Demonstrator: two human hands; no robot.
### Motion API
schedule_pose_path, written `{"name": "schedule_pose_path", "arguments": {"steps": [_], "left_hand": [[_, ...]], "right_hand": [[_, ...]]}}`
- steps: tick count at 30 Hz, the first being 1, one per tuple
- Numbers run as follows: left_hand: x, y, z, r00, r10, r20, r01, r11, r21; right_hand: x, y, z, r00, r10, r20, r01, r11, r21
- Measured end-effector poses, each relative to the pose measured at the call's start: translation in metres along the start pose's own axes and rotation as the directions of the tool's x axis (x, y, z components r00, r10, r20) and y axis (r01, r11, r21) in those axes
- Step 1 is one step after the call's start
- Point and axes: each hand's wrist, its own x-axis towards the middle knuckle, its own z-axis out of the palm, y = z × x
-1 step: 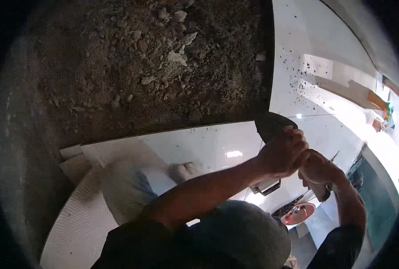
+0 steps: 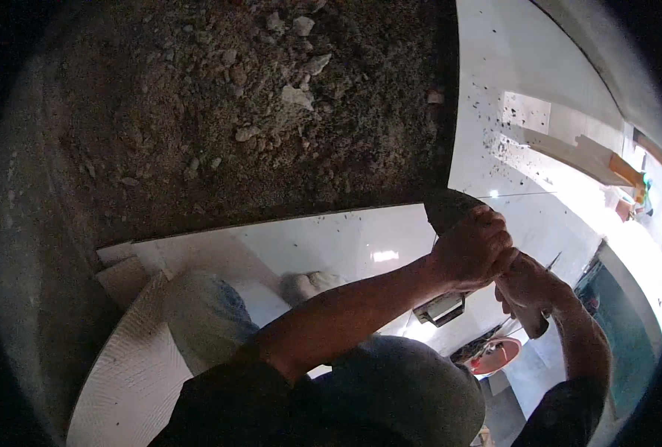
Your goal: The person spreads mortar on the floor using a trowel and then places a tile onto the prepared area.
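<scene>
My left hand is wrapped round the upper handle of a dark-bladed trowel. Just behind it, my right hand grips the same tool, whose handle end sticks out below its fingers. The blade is over the inner corner where white floor tiles border a bed of dark, gritty rubble. A rectangular metal-framed object lies on the tiles below my hands, partly hidden by my left forearm.
Specks of grit dot the right tiles. A red bucket stands lower right, beside dark items. A ridged-backed tile piece lies lower left, near my bent leg. A wooden piece and bright light are at the right.
</scene>
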Motion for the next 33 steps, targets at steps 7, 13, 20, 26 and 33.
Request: {"name": "schedule_pose_path", "arguments": {"steps": [7, 13, 20, 26, 33], "left_hand": [[-0.039, -0.009, -0.069, 0.997, -0.052, 0.058, 0.039, 0.979, 0.200], [-0.052, -0.010, -0.091, 0.998, -0.030, -0.054, 0.043, 0.965, 0.258], [-0.056, -0.006, -0.105, 0.992, -0.119, 0.035, 0.109, 0.974, 0.197], [-0.024, -0.017, -0.070, 0.962, -0.263, 0.070, 0.248, 0.954, 0.170], [-0.056, -0.009, -0.108, 0.962, -0.208, -0.176, 0.251, 0.929, 0.273]], "right_hand": [[0.032, -0.038, 0.025, 0.613, -0.613, 0.498, 0.722, 0.180, -0.668], [0.005, -0.084, 0.044, 0.916, -0.303, 0.262, 0.347, 0.927, -0.142], [0.009, -0.076, 0.050, 0.946, -0.108, 0.306, 0.041, 0.976, 0.216], [0.013, -0.094, 0.018, 0.955, 0.104, 0.279, -0.169, 0.960, 0.223], [0.010, -0.110, 0.034, 0.913, -0.109, 0.393, 0.157, 0.983, -0.091]]}}
